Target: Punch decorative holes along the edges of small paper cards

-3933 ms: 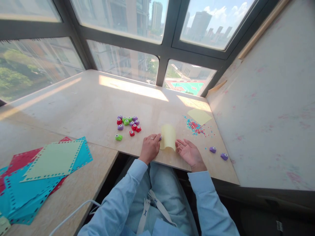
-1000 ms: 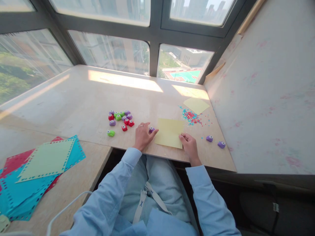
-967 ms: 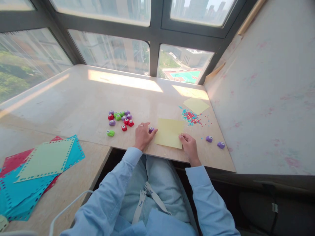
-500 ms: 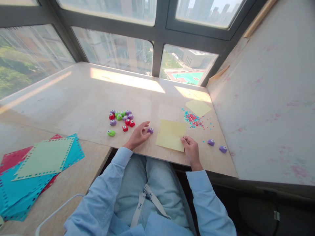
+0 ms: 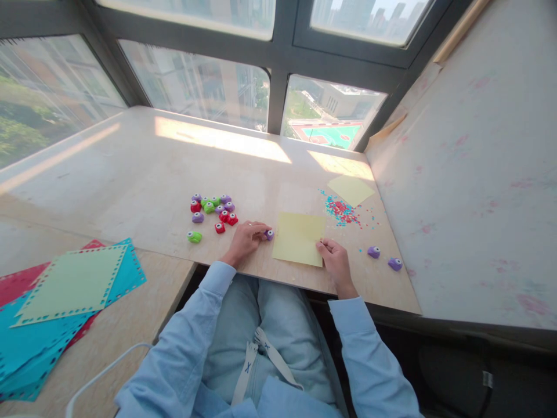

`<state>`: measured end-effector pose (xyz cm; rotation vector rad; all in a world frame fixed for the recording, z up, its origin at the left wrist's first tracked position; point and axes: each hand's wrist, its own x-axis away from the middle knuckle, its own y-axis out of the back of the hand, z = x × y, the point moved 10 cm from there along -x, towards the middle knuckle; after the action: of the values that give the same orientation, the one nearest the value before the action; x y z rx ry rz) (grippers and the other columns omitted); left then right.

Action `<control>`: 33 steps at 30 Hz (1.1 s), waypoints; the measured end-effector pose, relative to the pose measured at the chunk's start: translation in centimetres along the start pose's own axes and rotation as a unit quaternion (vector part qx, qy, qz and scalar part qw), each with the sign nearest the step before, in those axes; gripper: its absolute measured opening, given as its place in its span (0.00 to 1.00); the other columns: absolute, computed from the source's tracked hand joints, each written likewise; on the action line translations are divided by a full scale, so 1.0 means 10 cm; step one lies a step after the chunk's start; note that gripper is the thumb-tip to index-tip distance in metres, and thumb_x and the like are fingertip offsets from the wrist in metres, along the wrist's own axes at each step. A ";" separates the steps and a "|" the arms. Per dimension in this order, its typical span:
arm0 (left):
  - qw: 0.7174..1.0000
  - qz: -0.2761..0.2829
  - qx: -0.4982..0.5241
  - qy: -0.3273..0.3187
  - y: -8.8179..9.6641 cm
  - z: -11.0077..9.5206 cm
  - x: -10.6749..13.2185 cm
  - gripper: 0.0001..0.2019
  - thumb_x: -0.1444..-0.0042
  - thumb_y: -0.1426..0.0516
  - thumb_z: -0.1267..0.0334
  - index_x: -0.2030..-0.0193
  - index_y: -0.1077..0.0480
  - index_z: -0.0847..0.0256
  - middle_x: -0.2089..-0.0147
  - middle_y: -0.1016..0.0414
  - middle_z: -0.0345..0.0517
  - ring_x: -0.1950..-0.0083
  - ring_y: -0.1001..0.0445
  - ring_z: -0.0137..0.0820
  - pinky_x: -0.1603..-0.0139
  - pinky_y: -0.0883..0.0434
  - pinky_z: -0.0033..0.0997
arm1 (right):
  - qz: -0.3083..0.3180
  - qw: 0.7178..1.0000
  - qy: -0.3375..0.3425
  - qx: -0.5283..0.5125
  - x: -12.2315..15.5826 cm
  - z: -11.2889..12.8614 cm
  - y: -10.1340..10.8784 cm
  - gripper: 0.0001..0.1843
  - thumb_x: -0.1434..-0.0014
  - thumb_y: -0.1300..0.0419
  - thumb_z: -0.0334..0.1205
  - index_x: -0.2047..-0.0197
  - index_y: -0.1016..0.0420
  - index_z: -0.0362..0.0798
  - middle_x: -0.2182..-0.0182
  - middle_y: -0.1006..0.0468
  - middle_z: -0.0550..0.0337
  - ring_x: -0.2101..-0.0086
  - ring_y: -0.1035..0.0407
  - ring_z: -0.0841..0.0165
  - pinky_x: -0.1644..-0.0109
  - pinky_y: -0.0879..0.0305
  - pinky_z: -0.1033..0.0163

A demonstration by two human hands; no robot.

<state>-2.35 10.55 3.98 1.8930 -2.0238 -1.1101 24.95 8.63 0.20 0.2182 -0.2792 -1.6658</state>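
Observation:
A pale yellow paper square [image 5: 297,238] lies flat on the beige table [image 5: 174,168] near its front edge. My right hand [image 5: 334,259] pinches the sheet's near right corner. My left hand [image 5: 245,240] rests on the table just left of the sheet, its fingertips closed on a small purple punch [image 5: 270,234] at the sheet's left edge.
A cluster of red, green and purple punches [image 5: 213,209] sits left of my hands, one green punch [image 5: 194,236] apart. Two purple punches [image 5: 383,258] lie right. Red and blue confetti [image 5: 342,211] and a second yellow sheet [image 5: 350,189] lie behind. Punched coloured sheets [image 5: 65,290] lie at left.
The curled yellow sheet has been laid flat. My left hand let go of the purple punch, opened beside it, and now its fingers have closed on it again. My right hand keeps the sheet's corner.

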 end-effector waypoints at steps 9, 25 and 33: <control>1.000 0.003 -0.013 0.006 -0.01 0.01 0.01 0.15 0.47 0.43 0.74 0.57 0.21 0.54 0.56 0.18 0.42 0.54 0.23 0.35 0.50 0.29 0.39 | 0.004 1.000 -0.007 -0.011 -0.02 -0.02 -0.03 0.20 0.47 0.40 0.55 0.67 0.22 0.45 0.72 0.21 0.57 0.70 0.30 0.64 0.67 0.36 0.63; 0.999 0.015 -0.036 0.008 -0.02 -0.07 -0.01 0.10 0.44 0.39 0.61 0.56 0.21 0.51 0.54 0.18 0.40 0.56 0.22 0.36 0.51 0.30 0.40 | 0.016 1.000 -0.016 -0.013 0.01 0.04 -0.08 0.18 0.46 0.40 0.53 0.67 0.22 0.45 0.72 0.21 0.59 0.71 0.31 0.64 0.68 0.36 0.63; 0.999 0.019 -0.045 0.014 -0.02 -0.11 0.03 0.13 0.44 0.38 0.57 0.52 0.23 0.54 0.52 0.19 0.45 0.53 0.23 0.38 0.50 0.30 0.42 | -0.032 0.991 0.074 0.109 0.10 0.31 0.10 0.28 0.41 0.43 0.58 0.48 0.25 0.43 0.66 0.22 0.53 0.72 0.32 0.66 0.64 0.31 0.59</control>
<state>-1.61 9.82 4.47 1.8096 -1.9512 -1.1389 24.80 7.71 3.49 0.5179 -0.3453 -1.6725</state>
